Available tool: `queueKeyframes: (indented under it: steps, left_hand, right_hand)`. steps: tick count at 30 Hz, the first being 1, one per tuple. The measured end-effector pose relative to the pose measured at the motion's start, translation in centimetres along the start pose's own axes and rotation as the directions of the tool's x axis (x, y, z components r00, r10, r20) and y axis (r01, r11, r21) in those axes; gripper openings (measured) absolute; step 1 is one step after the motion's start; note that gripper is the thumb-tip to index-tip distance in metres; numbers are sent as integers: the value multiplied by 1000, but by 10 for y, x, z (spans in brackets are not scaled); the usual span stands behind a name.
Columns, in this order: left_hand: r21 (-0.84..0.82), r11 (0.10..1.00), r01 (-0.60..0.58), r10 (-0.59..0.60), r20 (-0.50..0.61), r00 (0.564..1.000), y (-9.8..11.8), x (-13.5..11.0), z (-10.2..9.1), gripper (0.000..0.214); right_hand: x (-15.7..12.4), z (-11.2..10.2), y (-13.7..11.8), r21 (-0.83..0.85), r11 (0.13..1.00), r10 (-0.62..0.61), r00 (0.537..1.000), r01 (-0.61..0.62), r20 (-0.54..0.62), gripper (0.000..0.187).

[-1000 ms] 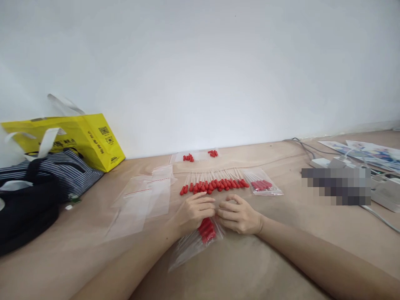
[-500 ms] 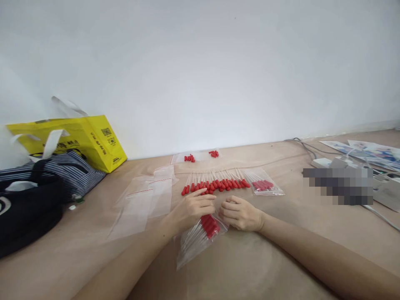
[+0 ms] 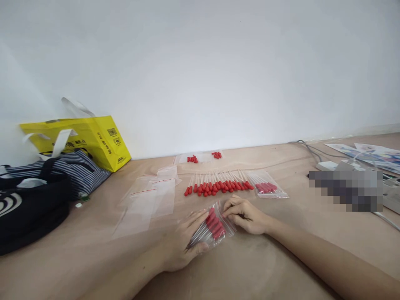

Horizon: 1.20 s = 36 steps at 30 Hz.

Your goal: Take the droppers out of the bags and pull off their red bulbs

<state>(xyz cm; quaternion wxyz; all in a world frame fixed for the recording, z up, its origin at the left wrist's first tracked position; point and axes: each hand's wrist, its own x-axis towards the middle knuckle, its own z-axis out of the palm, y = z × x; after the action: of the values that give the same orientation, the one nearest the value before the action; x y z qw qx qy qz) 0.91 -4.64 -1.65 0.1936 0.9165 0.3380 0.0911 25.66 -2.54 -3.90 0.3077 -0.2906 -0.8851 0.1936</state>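
Observation:
A clear zip bag of red-tipped droppers [image 3: 215, 227] lies on the tan surface in front of me. My left hand [image 3: 183, 243] rests under and along its left side, fingers stretched flat against it. The fingers of my right hand [image 3: 246, 216] pinch the bag's top right edge. Just beyond the hands lies a row of loose red-tipped droppers [image 3: 218, 185]. To that row's right is another filled bag [image 3: 268, 187]. Further back lie two small groups of red caps [image 3: 203, 157] on clear plastic.
Empty clear zip bags [image 3: 150, 200] are spread at the left. A yellow carrier bag [image 3: 90, 139], a striped bag [image 3: 75, 171] and a black bag [image 3: 28, 212] sit at the far left against the white wall. Cables, a blurred device [image 3: 345, 189] and printed sheets [image 3: 371, 154] lie at the right.
The filled bag has swung from pointing towards me to lying slanted between my hands. My left hand slid back and down its side; my right hand stayed at the top edge.

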Motion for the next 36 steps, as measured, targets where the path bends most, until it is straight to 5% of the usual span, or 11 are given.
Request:
queueKeyframes:
  steps: [5,13,18,23,36]
  left_hand:
    - [-21,1000,22,-20,88,996,-11,7,-8,64]
    - [-21,999,40,-39,54,998,-18,6,-12,57]
    - [-86,996,-28,24,-44,999,-18,7,-1,51]
    - [-101,993,-64,56,-71,996,-17,10,2,49]
    - [-42,999,-29,28,-34,999,-11,9,0,51]
  right_hand:
    - [5,6,-4,113,982,152,988,-151,3,20]
    - [5,6,-1,172,972,152,987,-158,47,46]
    - [10,9,-2,240,951,192,980,-197,42,27]
    - [14,15,-9,99,942,320,947,-320,17,14]
    - [17,17,-8,183,921,356,934,-344,-34,16]
